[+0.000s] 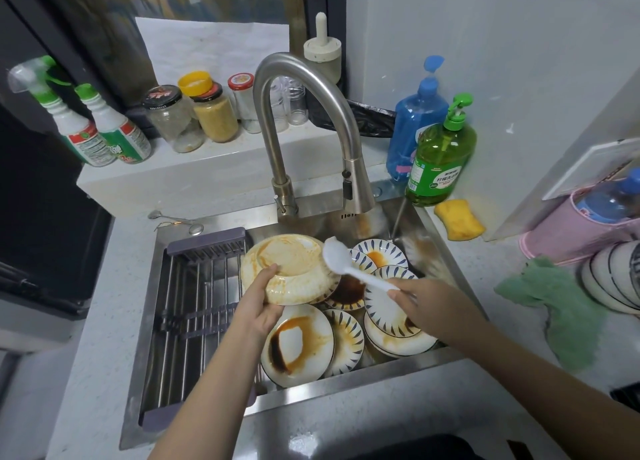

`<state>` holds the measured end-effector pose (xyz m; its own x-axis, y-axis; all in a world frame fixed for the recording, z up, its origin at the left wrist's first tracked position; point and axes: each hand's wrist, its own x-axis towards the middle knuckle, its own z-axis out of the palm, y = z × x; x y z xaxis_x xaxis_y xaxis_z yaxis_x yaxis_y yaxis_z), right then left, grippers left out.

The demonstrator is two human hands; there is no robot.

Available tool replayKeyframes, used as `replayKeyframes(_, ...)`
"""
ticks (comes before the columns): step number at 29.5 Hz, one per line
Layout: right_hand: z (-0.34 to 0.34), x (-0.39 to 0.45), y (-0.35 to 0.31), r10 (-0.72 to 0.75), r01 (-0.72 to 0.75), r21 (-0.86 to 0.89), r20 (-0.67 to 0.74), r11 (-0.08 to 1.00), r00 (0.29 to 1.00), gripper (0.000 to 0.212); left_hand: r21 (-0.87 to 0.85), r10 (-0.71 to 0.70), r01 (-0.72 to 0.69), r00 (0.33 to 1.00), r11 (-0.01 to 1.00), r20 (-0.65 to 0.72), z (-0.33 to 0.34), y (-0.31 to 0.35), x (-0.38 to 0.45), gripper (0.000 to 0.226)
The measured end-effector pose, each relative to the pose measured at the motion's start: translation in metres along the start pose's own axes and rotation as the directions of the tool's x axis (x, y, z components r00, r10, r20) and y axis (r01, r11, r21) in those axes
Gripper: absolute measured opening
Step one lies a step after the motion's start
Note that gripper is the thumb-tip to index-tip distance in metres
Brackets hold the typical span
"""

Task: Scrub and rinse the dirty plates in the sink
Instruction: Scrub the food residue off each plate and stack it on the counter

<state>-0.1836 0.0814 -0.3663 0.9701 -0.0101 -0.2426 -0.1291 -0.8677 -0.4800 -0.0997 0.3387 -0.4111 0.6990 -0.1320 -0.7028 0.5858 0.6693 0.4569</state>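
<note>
Left grip (260, 298) clamped on stained plate (289, 269), right grip (427, 298) around white brush (349, 264); green bottle (440, 155) label seemingly Chinese.

Even, moderately bright indoor light; soft shadows; slight glare on faucet (277, 79) (wide-angle bending at edges); mild overall softness.

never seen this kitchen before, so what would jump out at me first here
The eye goes to the middle, where the left hand tilts a sauce-smeared plate above the sink while the right hand holds a white brush at its rim. Below them lies a heap of stained, blue-patterned plates. Behind, the curved steel faucet rises, with a green soap bottle at the right.
</note>
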Motion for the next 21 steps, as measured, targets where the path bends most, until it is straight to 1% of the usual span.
replayKeyframes(2,0.000,0.003,0.007,0.039,-0.038,0.006,-0.012,0.999,0.999,0.035,0.014,-0.044,0.044,0.999,0.999,0.027,0.002,-0.005,-0.003,0.032)
replayKeyframes(5,0.002,-0.007,0.005,-0.025,0.025,0.052,-0.003,0.998,1.000,0.033,0.045,-0.056,0.055,0.998,0.998,0.026,0.005,-0.008,-0.003,0.041)
replayKeyframes(6,0.002,-0.009,0.007,-0.021,0.021,0.052,0.000,0.998,1.000,0.032,0.058,-0.062,0.060,0.997,0.996,0.033,0.007,-0.009,-0.002,0.043)
replayKeyframes(8,0.002,-0.005,0.020,0.073,-0.073,0.046,-0.003,0.996,0.997,0.032,0.105,-0.078,0.073,0.996,0.992,0.044,0.010,-0.013,-0.001,0.042)
replayKeyframes(10,0.002,-0.005,0.034,0.159,-0.159,0.106,0.008,0.982,0.987,0.032,0.158,-0.085,0.074,0.994,0.985,0.065,0.013,-0.019,-0.001,0.045)
replayKeyframes(13,0.002,-0.015,0.049,0.198,-0.191,0.220,-0.009,0.957,0.980,0.033,0.310,-0.060,0.032,0.995,0.950,0.079,0.024,-0.029,0.000,0.053)
replayKeyframes(14,0.001,-0.019,0.054,0.216,-0.205,0.238,-0.024,0.950,0.976,0.033,0.387,-0.039,0.001,0.995,0.922,0.090,0.029,-0.033,-0.001,0.056)
replayKeyframes(15,-0.001,-0.022,0.059,0.241,-0.224,0.254,-0.034,0.941,0.970,0.033,0.490,-0.003,-0.046,0.995,0.871,0.099,0.033,-0.037,-0.001,0.056)
replayKeyframes(16,-0.003,-0.025,0.066,0.268,-0.247,0.270,-0.045,0.931,0.962,0.033,0.610,0.034,-0.100,0.992,0.786,0.119,0.038,-0.042,-0.003,0.054)
replayKeyframes(17,-0.007,-0.029,0.074,0.291,-0.262,0.288,-0.065,0.921,0.954,0.034,0.752,0.073,-0.160,0.986,0.640,0.148,0.046,-0.048,-0.003,0.047)
replayKeyframes(18,-0.008,-0.031,0.079,0.307,-0.270,0.305,-0.080,0.913,0.948,0.035,0.867,0.105,-0.210,0.978,0.453,0.182,0.051,-0.052,-0.006,0.038)
replayKeyframes(19,-0.011,-0.036,0.084,0.329,-0.280,0.334,-0.099,0.900,0.939,0.034,0.937,0.118,-0.249,0.967,0.244,0.227,0.058,-0.057,-0.007,0.027)
replayKeyframes(20,-0.013,-0.040,0.090,0.353,-0.288,0.367,-0.122,0.884,0.928,0.032,0.957,0.109,-0.286,0.954,0.054,0.279,0.065,-0.064,-0.008,0.021)
replayKeyframes(21,-0.014,-0.043,0.091,0.361,-0.280,0.394,-0.148,0.875,0.921,0.031,0.937,0.095,-0.329,0.935,-0.117,0.341,0.068,-0.068,-0.010,0.019)
